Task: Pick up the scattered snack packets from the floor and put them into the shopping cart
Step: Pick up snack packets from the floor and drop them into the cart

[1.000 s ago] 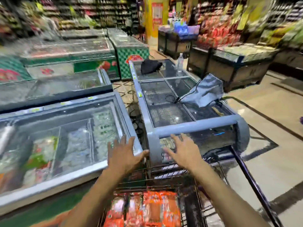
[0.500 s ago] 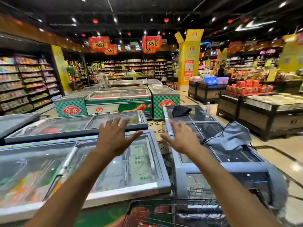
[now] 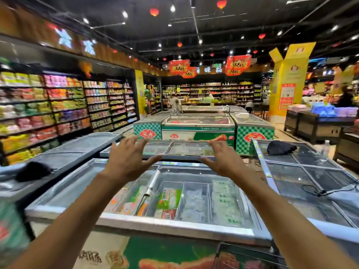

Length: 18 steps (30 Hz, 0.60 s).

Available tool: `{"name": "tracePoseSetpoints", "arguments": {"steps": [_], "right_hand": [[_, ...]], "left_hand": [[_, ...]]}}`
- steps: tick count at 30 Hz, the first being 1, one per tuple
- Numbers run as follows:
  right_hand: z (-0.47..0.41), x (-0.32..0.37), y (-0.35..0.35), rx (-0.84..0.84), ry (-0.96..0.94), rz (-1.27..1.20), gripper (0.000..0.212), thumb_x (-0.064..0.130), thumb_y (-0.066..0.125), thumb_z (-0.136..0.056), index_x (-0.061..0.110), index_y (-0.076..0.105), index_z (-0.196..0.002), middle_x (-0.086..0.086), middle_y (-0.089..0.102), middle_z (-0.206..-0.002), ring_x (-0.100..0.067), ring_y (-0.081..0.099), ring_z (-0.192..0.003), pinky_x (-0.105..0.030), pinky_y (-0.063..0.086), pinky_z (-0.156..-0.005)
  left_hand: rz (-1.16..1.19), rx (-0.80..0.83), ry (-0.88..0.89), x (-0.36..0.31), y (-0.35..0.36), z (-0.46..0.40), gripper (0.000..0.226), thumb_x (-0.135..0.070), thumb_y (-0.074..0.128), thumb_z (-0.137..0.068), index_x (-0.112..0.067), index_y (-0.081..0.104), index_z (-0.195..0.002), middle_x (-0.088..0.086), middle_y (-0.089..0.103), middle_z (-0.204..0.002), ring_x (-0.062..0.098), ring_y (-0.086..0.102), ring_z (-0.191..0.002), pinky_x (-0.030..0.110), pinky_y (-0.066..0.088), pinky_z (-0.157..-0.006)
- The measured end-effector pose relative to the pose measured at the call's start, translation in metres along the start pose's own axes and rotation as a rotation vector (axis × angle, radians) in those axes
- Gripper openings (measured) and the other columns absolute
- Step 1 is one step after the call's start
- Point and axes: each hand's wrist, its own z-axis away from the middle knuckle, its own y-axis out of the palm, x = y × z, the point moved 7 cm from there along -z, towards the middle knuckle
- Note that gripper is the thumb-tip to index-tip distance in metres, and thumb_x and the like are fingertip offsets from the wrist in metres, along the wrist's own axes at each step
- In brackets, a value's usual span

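Since half a second ago the view has been raised and swung leftward, so that the shopping cart [image 3: 250, 255] is now seen only as a sliver of dark wire at the bottom edge, right of centre; no snack packets can be made out in it or on the floor. Both arms are held out ahead at about the same height as before; the left hand [image 3: 127, 159] is spread with fingers apart and thumb pointed inward, and nothing is held by it; the right hand [image 3: 223, 158] is likewise spread wide and empty, its thumb turned toward the left one; the two are kept well apart in the air above a glass-topped chest freezer [image 3: 155, 224], in which frozen packs are seen under sliding lids. A second freezer [image 3: 310, 171] is set just to the right, with a dark bag [image 3: 280, 147] lying on its glass; shelves [image 3: 58, 109] of coloured packets are lined along the left wall.
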Motion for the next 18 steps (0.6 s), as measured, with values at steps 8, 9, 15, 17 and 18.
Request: {"name": "tracePoseSetpoints", "arguments": {"steps": [8,9,15,17,18], "right_hand": [[-0.018,0.181,0.069,0.086,-0.23,0.021,0.079,0.071,0.048,-0.087,0.027,0.03,-0.151,-0.014,0.037,-0.152,-0.038,0.04,-0.135,-0.049,0.042,-0.105],[-0.021,0.204,0.081,0.111,-0.264,0.021,0.08,0.072,0.047,-0.087,0.027,0.03,-0.151,-0.014,0.038,-0.15,-0.038,0.041,-0.133,-0.05,0.043,-0.104],[-0.037,0.344,0.146,0.211,-0.474,-0.043,0.084,0.079,0.039,-0.085,0.029,0.03,-0.151,-0.015,0.041,-0.148,-0.04,0.042,-0.132,-0.05,0.044,-0.103],[-0.04,0.393,0.161,0.23,-0.549,-0.077,0.084,0.08,0.037,-0.085,0.029,0.03,-0.151,-0.016,0.039,-0.149,-0.039,0.041,-0.133,-0.05,0.044,-0.104],[-0.041,0.419,0.168,0.238,-0.588,-0.093,0.085,0.081,0.036,-0.084,0.029,0.03,-0.151,-0.016,0.038,-0.15,-0.039,0.04,-0.134,-0.051,0.043,-0.104]], "left_hand": [[-0.109,0.136,-0.256,0.175,0.002,0.083,0.111,-0.098,-0.001,-0.066,-0.036,0.038,-0.149,0.007,0.042,-0.155,0.031,0.04,-0.14,0.058,0.035,-0.11],[-0.131,0.163,-0.294,0.195,0.002,0.095,0.11,-0.097,-0.001,-0.066,-0.036,0.035,-0.15,0.007,0.039,-0.157,0.031,0.038,-0.142,0.059,0.033,-0.112],[-0.238,0.34,-0.524,0.309,0.003,0.169,0.107,-0.095,0.006,-0.068,-0.038,0.027,-0.156,0.004,0.026,-0.165,0.032,0.026,-0.15,0.067,0.022,-0.116],[-0.267,0.348,-0.598,0.343,-0.005,0.192,0.099,-0.094,0.013,-0.074,-0.04,0.026,-0.156,0.003,0.025,-0.165,0.031,0.025,-0.15,0.068,0.021,-0.116],[-0.281,0.35,-0.629,0.358,-0.011,0.203,0.093,-0.091,0.019,-0.079,-0.039,0.026,-0.156,0.003,0.024,-0.166,0.031,0.023,-0.151,0.068,0.02,-0.117]]}}
